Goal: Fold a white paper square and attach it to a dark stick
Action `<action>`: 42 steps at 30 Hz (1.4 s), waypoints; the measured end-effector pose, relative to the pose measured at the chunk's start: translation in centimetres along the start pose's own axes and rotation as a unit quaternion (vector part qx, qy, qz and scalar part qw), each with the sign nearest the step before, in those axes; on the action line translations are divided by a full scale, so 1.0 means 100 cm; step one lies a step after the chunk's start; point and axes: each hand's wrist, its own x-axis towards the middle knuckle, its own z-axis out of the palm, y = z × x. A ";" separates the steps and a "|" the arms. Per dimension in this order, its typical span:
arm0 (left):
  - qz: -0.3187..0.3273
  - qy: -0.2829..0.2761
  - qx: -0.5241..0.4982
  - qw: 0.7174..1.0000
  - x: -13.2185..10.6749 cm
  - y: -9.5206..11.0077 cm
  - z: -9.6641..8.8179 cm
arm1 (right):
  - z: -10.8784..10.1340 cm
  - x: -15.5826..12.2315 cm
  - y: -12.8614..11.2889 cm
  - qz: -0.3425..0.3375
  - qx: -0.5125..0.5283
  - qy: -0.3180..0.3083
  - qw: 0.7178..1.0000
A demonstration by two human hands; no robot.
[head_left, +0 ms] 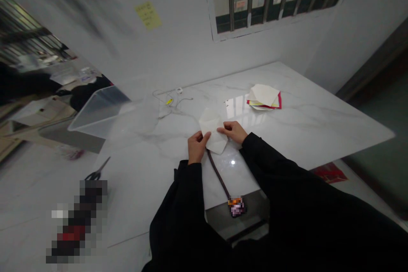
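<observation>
A folded white paper [213, 129] lies on the white marble table [287, 136] in front of me. My left hand [196, 146] pinches its lower left edge, fingers closed on it. My right hand [233, 131] presses and grips the paper's right side with bent fingers. Both arms are in black sleeves. A dark lanyard [218, 174] runs from under the paper toward me, ending in a badge [236, 206] that hangs over the table's near edge.
A stack of white, yellow and red papers [264, 97] lies at the back right. A thin white cable [168, 103] lies behind the paper. A clear plastic bin [97, 111] stands at the left, and scissors [97, 171] lie nearer, at the left front.
</observation>
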 end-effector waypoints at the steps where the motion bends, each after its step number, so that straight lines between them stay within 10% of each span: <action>1: -0.003 0.000 0.001 1.000 0.000 0.001 0.000 | 0.000 0.000 0.000 -0.001 -0.005 0.002 1.000; 27: 0.003 0.003 0.081 0.997 -0.003 0.008 0.002 | 0.001 -0.001 -0.002 -0.021 -0.086 0.000 0.996; 42: 0.015 -0.049 0.108 0.993 -0.003 0.004 0.001 | 0.002 0.004 -0.005 0.016 0.085 0.036 0.996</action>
